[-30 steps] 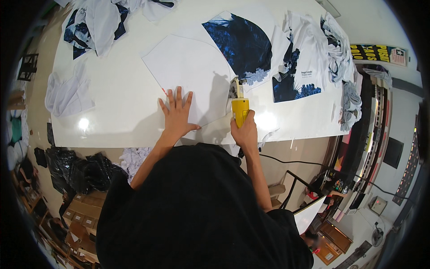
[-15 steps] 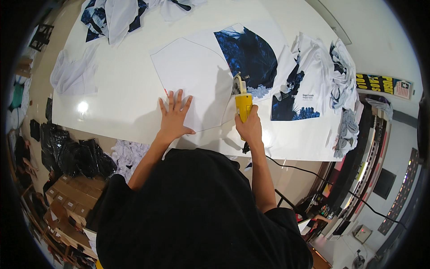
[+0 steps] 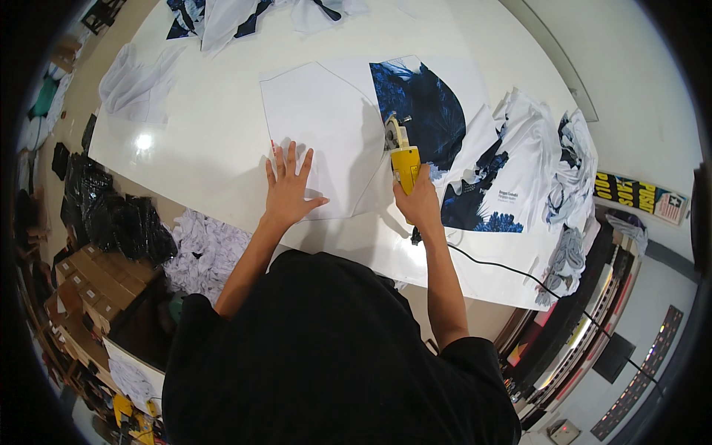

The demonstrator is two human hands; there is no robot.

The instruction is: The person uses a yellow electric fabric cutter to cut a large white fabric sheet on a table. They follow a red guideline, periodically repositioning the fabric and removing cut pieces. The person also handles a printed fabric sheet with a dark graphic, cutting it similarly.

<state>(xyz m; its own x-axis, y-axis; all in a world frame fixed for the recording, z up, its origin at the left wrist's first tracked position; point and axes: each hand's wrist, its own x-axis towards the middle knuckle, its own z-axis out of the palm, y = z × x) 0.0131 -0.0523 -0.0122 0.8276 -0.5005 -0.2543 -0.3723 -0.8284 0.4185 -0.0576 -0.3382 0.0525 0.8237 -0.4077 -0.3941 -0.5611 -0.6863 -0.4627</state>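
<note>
On the table lies a large white fabric or paper panel (image 3: 319, 111) with a thin dark outline. My left hand (image 3: 291, 182) rests flat on its lower left part, fingers spread. My right hand (image 3: 419, 199) is wrapped round the yellow body of an electric rotary cutter (image 3: 405, 165). The cutter's round blade end stands at the panel's right edge. Just beyond the blade is a dark blue printed fabric piece (image 3: 426, 111) with a curved right side. A black cord (image 3: 489, 263) runs from the cutter off to the right. Whether the blade is turning, I cannot tell.
White and blue printed pieces (image 3: 519, 163) and crumpled cloth (image 3: 571, 167) cover the table's right side. More pieces (image 3: 222, 22) lie at the far edge, with sheer white cloth (image 3: 137, 85) at the left. Black plastic bags (image 3: 111, 215), cartons (image 3: 104, 282) and a white cloth heap (image 3: 200, 248) stand below.
The whole view has turned a little clockwise. My left hand stays flat on the panel, and my right hand still grips the cutter by the panel's right edge.
</note>
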